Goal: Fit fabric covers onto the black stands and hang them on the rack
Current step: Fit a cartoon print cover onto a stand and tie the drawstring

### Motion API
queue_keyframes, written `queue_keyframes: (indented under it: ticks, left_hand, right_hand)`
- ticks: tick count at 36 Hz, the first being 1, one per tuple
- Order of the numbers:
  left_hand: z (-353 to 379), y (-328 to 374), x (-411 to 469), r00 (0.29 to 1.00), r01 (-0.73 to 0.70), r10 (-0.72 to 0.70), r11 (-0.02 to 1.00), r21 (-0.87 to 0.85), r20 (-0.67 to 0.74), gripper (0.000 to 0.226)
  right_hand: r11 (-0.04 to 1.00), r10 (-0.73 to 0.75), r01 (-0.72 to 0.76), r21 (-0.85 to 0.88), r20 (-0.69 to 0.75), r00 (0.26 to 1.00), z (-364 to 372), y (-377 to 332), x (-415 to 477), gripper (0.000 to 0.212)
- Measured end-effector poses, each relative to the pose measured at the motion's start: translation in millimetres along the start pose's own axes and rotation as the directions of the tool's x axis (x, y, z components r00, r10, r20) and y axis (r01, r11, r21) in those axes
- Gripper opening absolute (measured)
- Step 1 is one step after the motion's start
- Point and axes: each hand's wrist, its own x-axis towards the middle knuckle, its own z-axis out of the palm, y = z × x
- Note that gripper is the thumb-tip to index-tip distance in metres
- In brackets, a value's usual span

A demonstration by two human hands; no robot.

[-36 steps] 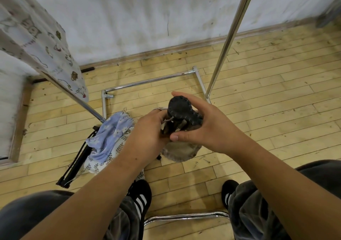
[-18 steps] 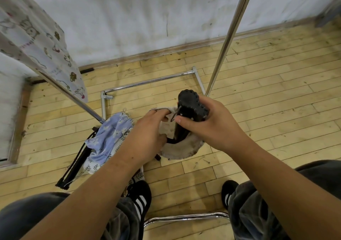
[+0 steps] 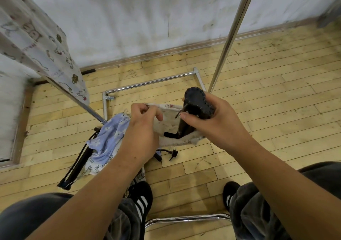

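Observation:
My right hand [image 3: 219,121] grips the upper end of a black folded stand [image 3: 195,107], held nearly upright over the floor. Its lower end dips into the open mouth of a beige fabric cover [image 3: 171,125]. My left hand [image 3: 144,127] pinches the cover's rim on the left side and holds the mouth wide. A chrome rack upright [image 3: 230,36] rises just behind my right hand. A covered stand with an animal-print cover [image 3: 36,36] hangs at the upper left.
On the wooden floor lie a blue floral cover [image 3: 108,138] and another black folded stand [image 3: 77,164], with small black parts [image 3: 173,154] beside them. The rack's chrome base tubes [image 3: 147,82] cross the floor ahead, another tube [image 3: 186,218] lies between my shoes. A wall stands behind.
My left hand has pulled the cover's rim out to the left, opening its mouth. My right hand has lifted the stand's top up and to the right, so its lower end shows inside the cover.

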Motion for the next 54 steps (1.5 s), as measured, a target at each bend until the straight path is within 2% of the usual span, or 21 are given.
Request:
queue_keyframes:
  ticks: [3,9,11,14,16,17,20,27,34,37,42,45,50,54]
  left_hand:
    - [-0.1,0.0,1.7,0.997,-0.029,0.028,1.000,-0.007,-0.073,0.056]
    - [-7.4,3.5,5.4,0.976,0.052,-0.073,0.993,-0.104,-0.203,0.053]
    - [-8.5,2.7,7.9,0.973,0.150,-0.172,0.979,-0.140,-0.156,0.066]
    - [-11.1,-0.9,11.7,0.948,0.312,-0.319,0.928,-0.205,-0.003,0.088]
    - [-11.7,-6.8,14.2,0.910,0.414,-0.400,0.893,-0.176,0.112,0.083]
    - [-11.7,-8.6,14.0,0.888,0.450,-0.428,0.885,-0.119,0.167,0.071]
    - [-7.6,-13.7,14.4,0.892,0.379,-0.382,0.923,0.062,0.240,0.013]
    - [-10.2,1.1,10.7,0.945,0.242,-0.240,0.970,0.018,0.222,0.030]
    - [-11.1,8.0,12.5,0.945,0.279,-0.230,0.938,-0.207,0.233,0.016]
    - [-11.4,11.4,10.0,0.959,0.224,-0.180,0.955,-0.195,0.219,0.015]
    - [-11.3,15.0,6.5,0.962,0.189,-0.139,0.960,-0.207,0.233,0.014]
    - [-10.7,12.9,4.9,0.958,0.208,-0.156,0.956,-0.208,0.240,0.018]
    - [-13.8,8.8,8.6,0.933,0.340,-0.287,0.902,-0.267,0.219,0.022]
    - [-17.3,7.5,7.8,0.957,0.286,-0.265,0.932,-0.224,0.121,0.021]
  right_hand:
    - [0.999,0.003,-0.003,0.034,-0.003,1.000,-0.6,-2.2,-1.1,0.021]
    - [0.999,0.011,-0.012,0.031,0.007,1.000,-2.9,-3.1,-1.8,0.022]
    - [1.000,0.009,-0.009,0.026,0.020,1.000,-1.9,-1.9,-2.1,0.024]
    - [1.000,0.003,-0.004,0.029,0.028,1.000,-0.7,-0.9,-2.6,0.026]
    - [1.000,-0.014,0.013,0.022,0.017,1.000,-1.2,-1.2,-2.4,0.024]
    - [1.000,-0.024,0.023,0.018,0.011,1.000,-1.6,-1.4,-2.3,0.023]
    - [0.999,-0.037,0.037,0.030,0.001,0.999,-2.4,-0.1,-1.7,0.022]
    - [0.997,-0.068,0.070,-0.040,0.039,0.997,-0.6,4.6,-1.4,0.025]
    - [0.983,-0.064,0.077,-0.164,0.086,0.994,2.1,18.4,0.3,0.030]
    - [0.970,-0.057,0.080,-0.231,0.101,0.993,3.0,23.4,1.4,0.031]
    - [0.967,-0.042,0.060,-0.248,0.078,0.996,2.1,27.9,2.1,0.032]
    - [0.955,-0.043,0.066,-0.288,0.085,0.995,4.7,30.6,2.2,0.033]
    - [0.949,-0.069,0.090,-0.302,0.082,0.994,6.5,28.9,1.2,0.032]
    - [0.947,-0.071,0.079,-0.312,0.036,0.997,3.3,30.5,1.9,0.038]
